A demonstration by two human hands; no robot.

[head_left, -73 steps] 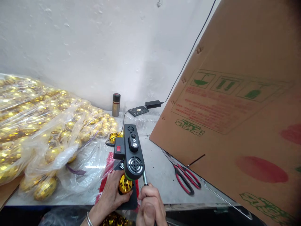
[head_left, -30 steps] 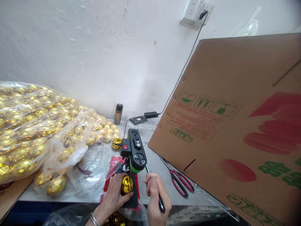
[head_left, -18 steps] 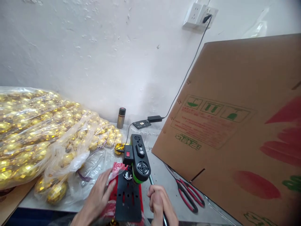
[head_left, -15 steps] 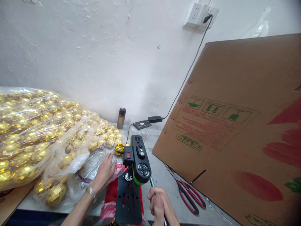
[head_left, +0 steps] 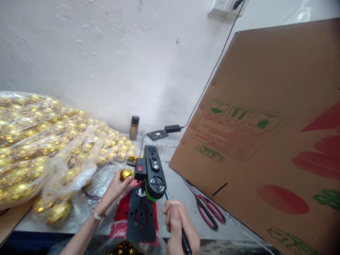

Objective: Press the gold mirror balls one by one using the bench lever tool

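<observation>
A small black and green bench press machine (head_left: 149,173) stands on a black slotted base plate (head_left: 141,219) at the table's front edge. My left hand (head_left: 116,188) is closed round a gold mirrored ball (head_left: 125,174) just left of the machine, beside its red switch. My right hand (head_left: 177,223) grips the machine's lever handle (head_left: 183,238) at the lower right. The plate under the machine's head is bare.
Clear plastic bags full of gold balls (head_left: 45,138) cover the table's left. A big cardboard box (head_left: 265,131) leans on the right, red-handled scissors (head_left: 209,210) before it. A small metal bottle (head_left: 134,128) and a power adapter (head_left: 172,128) stand by the wall.
My left hand let go of the ball on the plate, reached left toward the bags, and now holds a gold ball beside the machine. My right hand stayed on the lever.
</observation>
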